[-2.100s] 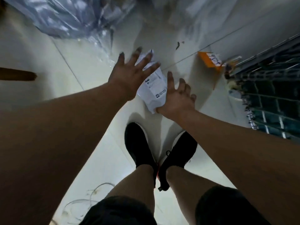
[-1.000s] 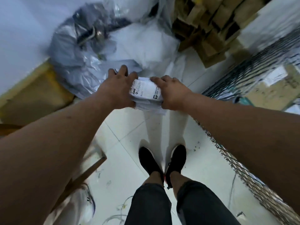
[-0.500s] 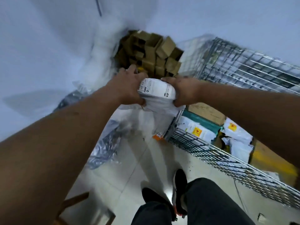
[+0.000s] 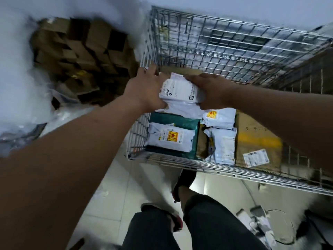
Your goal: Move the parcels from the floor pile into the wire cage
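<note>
A white plastic parcel (image 4: 180,92) with a printed label is held between both hands above the open top of the wire cage (image 4: 207,168). My left hand (image 4: 146,91) grips its left end and my right hand (image 4: 210,91) grips its right end. Inside the cage lie several parcels: a white bag with a yellow sticker (image 4: 171,139) on a green package (image 4: 180,121), two more white bags (image 4: 221,120), (image 4: 223,145) and a brown carton (image 4: 255,141).
A heap of brown cardboard boxes (image 4: 82,56) stands left of the cage against the wall. Grey and clear plastic bags (image 4: 23,134) lie on the tiled floor at the left. My feet (image 4: 185,179) stand just before the cage's near rim. Scraps of paper (image 4: 259,224) lie at the lower right.
I picked the white parcel off the floor with both hands, straightened up and turned right. The parcel now hangs over the cage's left side instead of beside it.
</note>
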Motion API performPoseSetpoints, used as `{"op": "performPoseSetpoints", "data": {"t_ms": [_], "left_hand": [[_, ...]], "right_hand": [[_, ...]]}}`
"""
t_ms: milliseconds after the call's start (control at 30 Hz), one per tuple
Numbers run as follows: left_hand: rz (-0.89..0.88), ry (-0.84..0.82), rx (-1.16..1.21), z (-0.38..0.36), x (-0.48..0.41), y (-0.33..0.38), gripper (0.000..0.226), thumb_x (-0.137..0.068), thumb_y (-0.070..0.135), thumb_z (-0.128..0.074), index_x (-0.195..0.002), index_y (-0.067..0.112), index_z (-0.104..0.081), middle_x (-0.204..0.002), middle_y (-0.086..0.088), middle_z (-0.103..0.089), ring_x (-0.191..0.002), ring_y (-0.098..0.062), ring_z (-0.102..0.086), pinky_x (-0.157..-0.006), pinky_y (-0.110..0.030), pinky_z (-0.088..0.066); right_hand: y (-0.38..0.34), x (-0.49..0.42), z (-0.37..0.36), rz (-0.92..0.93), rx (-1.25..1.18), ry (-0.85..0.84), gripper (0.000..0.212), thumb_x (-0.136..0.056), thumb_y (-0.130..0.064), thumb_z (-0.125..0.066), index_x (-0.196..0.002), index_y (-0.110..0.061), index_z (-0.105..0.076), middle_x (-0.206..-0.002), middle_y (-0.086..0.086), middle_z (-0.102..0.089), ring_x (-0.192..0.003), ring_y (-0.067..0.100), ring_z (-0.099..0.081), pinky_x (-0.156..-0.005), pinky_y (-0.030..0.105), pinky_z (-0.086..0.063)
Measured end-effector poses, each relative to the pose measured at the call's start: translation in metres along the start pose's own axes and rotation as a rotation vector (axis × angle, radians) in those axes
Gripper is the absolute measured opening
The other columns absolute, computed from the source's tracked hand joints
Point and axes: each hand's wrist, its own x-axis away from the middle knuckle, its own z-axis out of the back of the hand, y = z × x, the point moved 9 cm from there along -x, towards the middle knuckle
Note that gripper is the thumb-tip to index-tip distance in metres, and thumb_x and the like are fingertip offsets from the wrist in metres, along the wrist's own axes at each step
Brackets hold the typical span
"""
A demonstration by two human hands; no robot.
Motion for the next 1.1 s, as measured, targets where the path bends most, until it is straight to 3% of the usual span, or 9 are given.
{"op": "performPoseSetpoints", "data": {"t_ms": [333, 567, 833, 933, 1000, 1100], "left_hand": [[0.036, -0.066, -0.012, -0.11, -0.108, 0.017, 0.098, -0.077, 0.05, -0.083, -0.157, 0.033, -0.028, -0.153, -0.007, -0.028, -0.137, -0.035, -0.034, -0.09, -0.052, -0.055], [0.049, -0.169, -0.052, -0.214, -0.159, -0.001, 0.094, -0.083, 0.041, -0.08, -0.158, 0.03, -0.024, -0.157, -0.011, -0.024, -0.139, -0.037, -0.033, -0.098, -0.052, -0.051], [0.087, -0.199, -0.188, -0.259, -0.165, -0.011, 0.105, -0.084, 0.055, -0.073, -0.16, 0.022, -0.008, -0.16, -0.016, -0.014, -0.147, -0.049, -0.017, -0.12, -0.056, -0.021], [0.126, -0.287, -0.199, -0.262, -0.159, -0.013, 0.111, -0.083, 0.061, -0.07, -0.161, 0.021, -0.001, -0.164, -0.017, -0.008, -0.151, -0.052, -0.004, -0.123, -0.057, -0.015], [0.145, -0.325, -0.177, -0.258, -0.156, -0.013, 0.119, -0.08, 0.071, -0.067, -0.162, 0.025, 0.006, -0.167, -0.016, 0.0, -0.152, -0.051, 0.002, -0.123, -0.06, -0.008], [0.08, -0.164, -0.098, -0.229, -0.16, 0.006, 0.105, -0.08, 0.08, -0.059, -0.16, 0.029, -0.013, -0.165, -0.015, -0.015, -0.152, -0.044, -0.013, -0.121, -0.058, -0.016]], "right_hand": [[0.089, -0.084, -0.097, -0.074, -0.176, -0.068, 0.102, -0.082, -0.024, -0.078, -0.162, -0.032, -0.014, -0.16, 0.006, -0.03, -0.141, 0.037, -0.034, -0.112, 0.05, -0.041], [0.107, -0.156, -0.199, -0.093, -0.267, -0.142, 0.095, -0.087, -0.017, -0.069, -0.163, -0.03, -0.012, -0.163, 0.007, -0.025, -0.14, 0.037, -0.034, -0.111, 0.05, -0.041], [0.09, -0.182, -0.23, -0.022, -0.241, -0.038, 0.098, -0.085, -0.011, -0.068, -0.164, -0.023, -0.01, -0.163, 0.01, -0.024, -0.135, 0.039, -0.039, -0.112, 0.045, -0.038], [0.085, -0.177, -0.239, -0.044, -0.237, -0.191, 0.107, -0.088, -0.015, -0.067, -0.162, -0.036, 0.007, -0.169, 0.007, -0.006, -0.149, 0.039, -0.022, -0.116, 0.055, -0.034], [0.083, -0.17, -0.24, -0.125, -0.245, -0.315, 0.117, -0.087, -0.019, -0.069, -0.153, -0.049, 0.023, -0.169, 0.004, 0.015, -0.155, 0.039, 0.0, -0.116, 0.069, -0.019], [0.089, -0.166, -0.215, -0.203, -0.334, -0.276, 0.118, -0.085, -0.024, -0.07, -0.152, -0.051, 0.024, -0.168, 0.004, 0.022, -0.156, 0.034, 0.011, -0.115, 0.075, -0.01]]}}
